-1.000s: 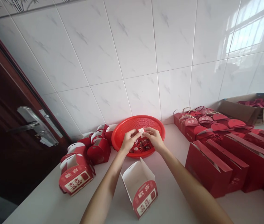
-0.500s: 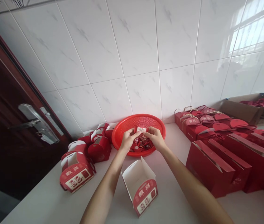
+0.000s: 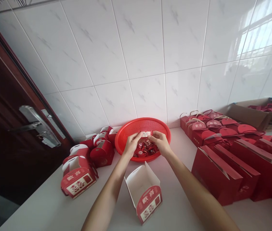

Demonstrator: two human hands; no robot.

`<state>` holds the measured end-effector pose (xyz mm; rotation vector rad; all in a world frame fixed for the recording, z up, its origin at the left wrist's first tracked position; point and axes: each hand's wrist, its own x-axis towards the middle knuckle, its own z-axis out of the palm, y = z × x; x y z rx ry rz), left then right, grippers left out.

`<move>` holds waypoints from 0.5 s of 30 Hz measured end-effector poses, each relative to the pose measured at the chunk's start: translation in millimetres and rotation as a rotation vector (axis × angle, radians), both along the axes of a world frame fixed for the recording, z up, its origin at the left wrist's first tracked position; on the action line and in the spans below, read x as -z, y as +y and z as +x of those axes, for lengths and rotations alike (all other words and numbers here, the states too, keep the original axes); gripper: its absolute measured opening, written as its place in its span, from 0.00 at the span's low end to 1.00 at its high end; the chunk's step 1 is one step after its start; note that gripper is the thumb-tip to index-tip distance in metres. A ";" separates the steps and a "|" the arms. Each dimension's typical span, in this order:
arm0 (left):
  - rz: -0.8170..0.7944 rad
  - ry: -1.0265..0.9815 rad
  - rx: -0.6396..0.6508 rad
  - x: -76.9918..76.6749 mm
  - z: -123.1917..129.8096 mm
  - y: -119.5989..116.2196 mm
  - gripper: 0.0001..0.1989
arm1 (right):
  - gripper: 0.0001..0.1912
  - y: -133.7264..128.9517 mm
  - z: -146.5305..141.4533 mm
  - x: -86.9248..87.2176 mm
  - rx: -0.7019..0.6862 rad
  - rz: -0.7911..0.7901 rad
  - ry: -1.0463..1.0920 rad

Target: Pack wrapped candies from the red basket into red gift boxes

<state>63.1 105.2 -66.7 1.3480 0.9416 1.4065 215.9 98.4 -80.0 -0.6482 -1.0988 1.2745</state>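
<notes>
One red paper box [image 3: 149, 203] stands open on the near side of a white table [image 3: 49, 208], its mouth baring a pale interior between a person's forearms. Just beyond it, the left hand [image 3: 131, 145] and right hand [image 3: 161, 143] pinch opposite ends of a small packet [image 3: 146, 134], thumbs toward each other, holding it between the fingertips above a red colander [image 3: 123, 138]. The packet is red at its ends, with a white middle bearing small printed marks too fine to read. A second earlier it appeared tilted and bunched; now it lies level and drawn out, while the hands hold nearly the same place and the open box stays put. Small wrapped pieces [image 3: 145, 150] fill the colander's floor. Red boxes [image 3: 102, 154] cluster to the left, and red bags [image 3: 215, 173] line the right, with corded boxes [image 3: 198, 136] and a cardboard carton [image 3: 249, 114] farther off, toward a tiled wall [image 3: 145, 38].
</notes>
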 end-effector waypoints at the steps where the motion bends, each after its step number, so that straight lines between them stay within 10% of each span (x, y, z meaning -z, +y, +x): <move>1: 0.007 0.009 -0.004 0.2 -0.4 -0.3 0.19 | 0.17 -0.4 0.1 -0.4 0.006 -0.002 0.004; 15: -0.007 0.206 -0.048 7.5 -4.4 9.1 0.21 | 0.13 9.0 -1.7 3.2 0.282 -0.127 0.206</move>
